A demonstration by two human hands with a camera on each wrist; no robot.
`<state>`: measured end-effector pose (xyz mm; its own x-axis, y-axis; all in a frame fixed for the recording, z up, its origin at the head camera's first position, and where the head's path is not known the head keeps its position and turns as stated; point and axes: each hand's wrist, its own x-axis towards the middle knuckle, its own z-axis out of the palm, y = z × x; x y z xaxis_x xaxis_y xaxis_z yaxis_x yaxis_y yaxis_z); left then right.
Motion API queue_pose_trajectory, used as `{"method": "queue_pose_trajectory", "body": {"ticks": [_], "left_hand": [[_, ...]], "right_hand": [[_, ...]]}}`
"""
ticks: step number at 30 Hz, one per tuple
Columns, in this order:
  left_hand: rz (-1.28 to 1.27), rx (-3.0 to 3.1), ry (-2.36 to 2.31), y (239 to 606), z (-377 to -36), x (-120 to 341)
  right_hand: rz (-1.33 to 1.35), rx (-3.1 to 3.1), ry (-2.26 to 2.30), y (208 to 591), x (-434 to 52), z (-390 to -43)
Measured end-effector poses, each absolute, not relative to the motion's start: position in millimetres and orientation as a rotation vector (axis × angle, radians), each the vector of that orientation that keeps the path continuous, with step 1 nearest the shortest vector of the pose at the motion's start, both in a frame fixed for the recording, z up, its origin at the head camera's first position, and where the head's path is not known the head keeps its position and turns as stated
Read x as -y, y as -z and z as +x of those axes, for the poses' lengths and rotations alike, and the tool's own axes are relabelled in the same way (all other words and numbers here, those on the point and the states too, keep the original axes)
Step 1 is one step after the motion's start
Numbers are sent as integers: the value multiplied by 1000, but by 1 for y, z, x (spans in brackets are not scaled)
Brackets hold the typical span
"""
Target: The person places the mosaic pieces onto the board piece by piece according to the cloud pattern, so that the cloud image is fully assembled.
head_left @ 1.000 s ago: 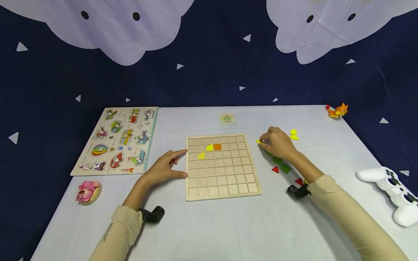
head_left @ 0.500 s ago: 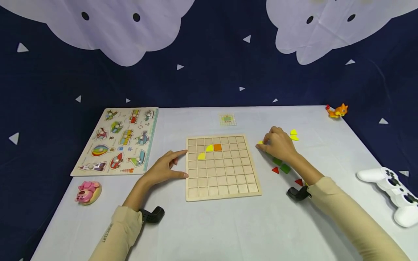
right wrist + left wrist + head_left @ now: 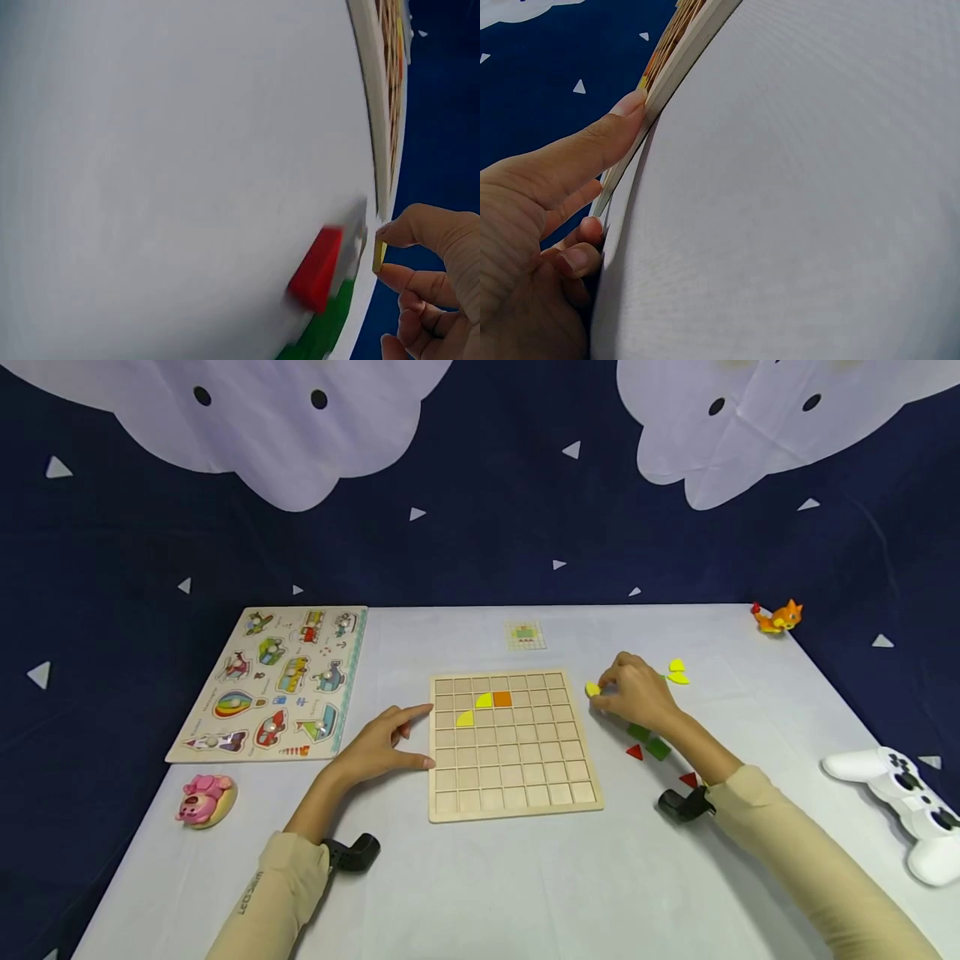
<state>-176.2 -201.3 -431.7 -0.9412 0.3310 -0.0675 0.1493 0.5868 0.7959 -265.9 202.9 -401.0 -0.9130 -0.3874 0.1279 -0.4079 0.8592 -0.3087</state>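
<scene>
right hand (image 3: 637, 697): pinches a yellow piece (image 3: 592, 689) just off the board's right edge — lifted, not yet over a cell
left hand (image 3: 375, 747): open, fingers flat against the board (image 3: 517, 802) left edge
done: three pieces (image 3: 483, 702) in cells
left: most cells bare — loose pieces (image 3: 648, 743) on the table (image 3: 525, 885)
</scene>
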Motion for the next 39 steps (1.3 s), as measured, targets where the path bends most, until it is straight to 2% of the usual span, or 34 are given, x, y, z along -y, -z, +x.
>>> {"method": "queue_pose_trajectory", "body": {"ticks": [25, 39], "left_hand": [[405, -2619, -1268, 432, -177, 201], [409, -2621, -1265, 433, -177, 201]], "right_hand": [[1118, 2775, -543, 394, -102, -224], [1337, 2696, -516, 397, -56, -213]]}}
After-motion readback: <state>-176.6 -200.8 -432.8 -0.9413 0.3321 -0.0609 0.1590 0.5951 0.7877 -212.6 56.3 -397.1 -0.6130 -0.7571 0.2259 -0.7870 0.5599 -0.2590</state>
